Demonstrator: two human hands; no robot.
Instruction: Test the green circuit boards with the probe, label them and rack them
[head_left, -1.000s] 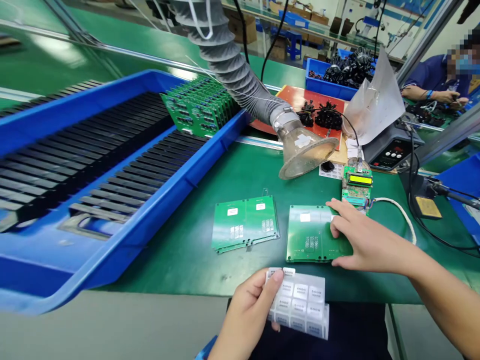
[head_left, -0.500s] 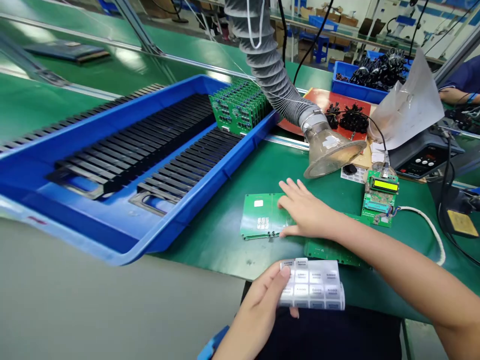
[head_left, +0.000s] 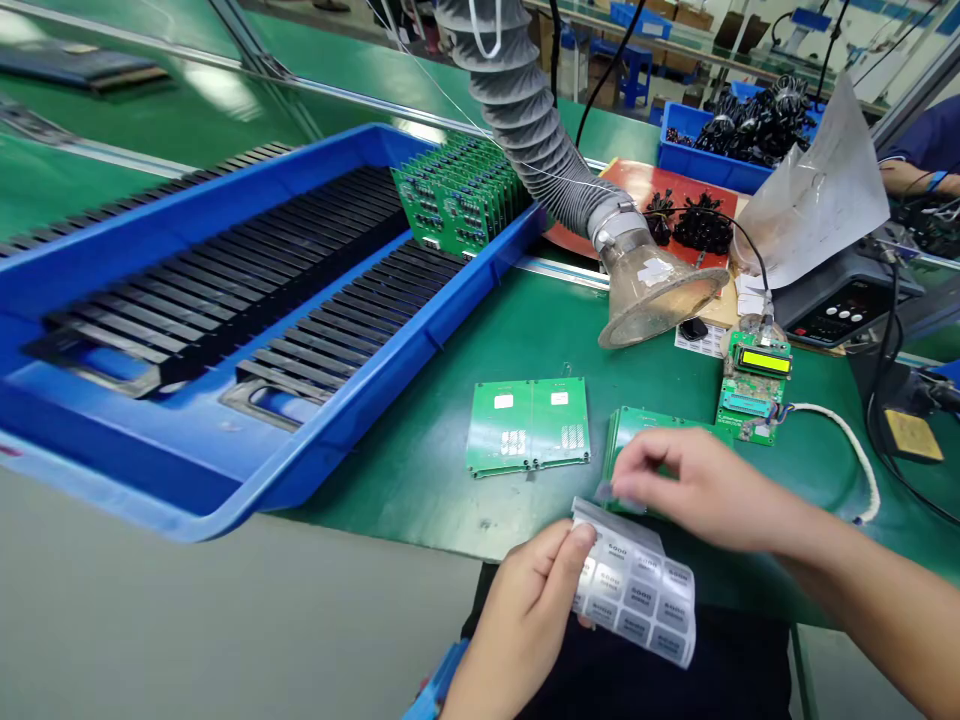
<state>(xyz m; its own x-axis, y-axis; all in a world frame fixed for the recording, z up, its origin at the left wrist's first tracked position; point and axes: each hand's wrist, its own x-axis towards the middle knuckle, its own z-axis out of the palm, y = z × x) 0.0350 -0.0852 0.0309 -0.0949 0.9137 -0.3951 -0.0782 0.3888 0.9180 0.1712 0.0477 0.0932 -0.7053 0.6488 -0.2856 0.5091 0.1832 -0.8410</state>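
Observation:
My left hand (head_left: 529, 590) grips a curled sheet of silver printed labels (head_left: 641, 592) in front of the bench edge, thumb on top. Just above the sheet, my right hand (head_left: 694, 487) is closed in a pinch, with a small greyish label (head_left: 604, 491) at its fingertips. Behind that hand lies a stack of green circuit boards (head_left: 624, 428), partly covered by it. To the left, another pile of green circuit boards (head_left: 529, 425) lies flat; white rectangles and hatched patches show on its top board.
A long blue tray (head_left: 442, 345) with black slotted racks (head_left: 247, 270) holds upright green boards (head_left: 457, 195). A fume hose's funnel (head_left: 660, 290) hangs over the bench. On the right are a small display board (head_left: 754, 385) with a white cable and a dark control box (head_left: 847, 305).
My right hand has left the left-hand boards and moved right and down, closing into a pinch beside the label sheet. The sheet has tilted and partly unrolled in my left hand.

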